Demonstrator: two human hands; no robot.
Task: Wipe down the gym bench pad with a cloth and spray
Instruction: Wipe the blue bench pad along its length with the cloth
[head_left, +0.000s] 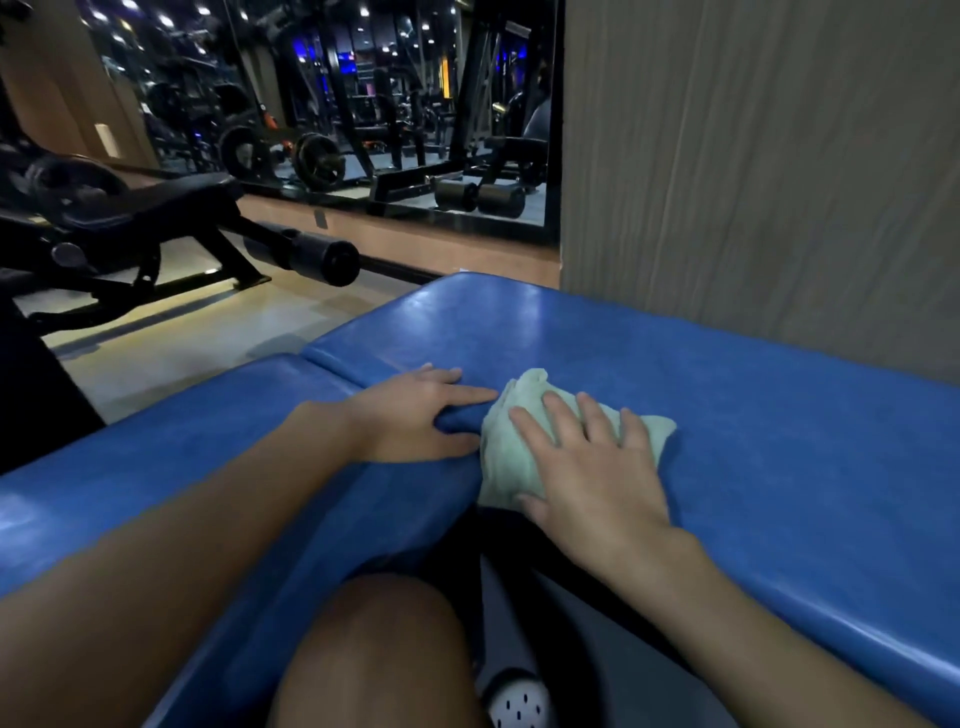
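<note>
Two flat hands on a blue bench pad, the right one pressing a cloth.

The right hand (587, 467) lies palm down with its fingers spread and straight on a crumpled pale green cloth (501, 462), pressing it to the blue bench pad (779, 441) at the pad's near edge. Just left of it, the left hand (415, 415) rests flat on the same pad, fingers straight and index fingertip at the cloth's edge, gripping nothing. Below the hands are a bare knee (379, 649) and a white shoe (519, 704). Beyond the fingertips rise a grey wall panel (753, 156) and a mirror (363, 104), and a black bench (130, 208) stands far left on the pale floor (182, 353).
</note>
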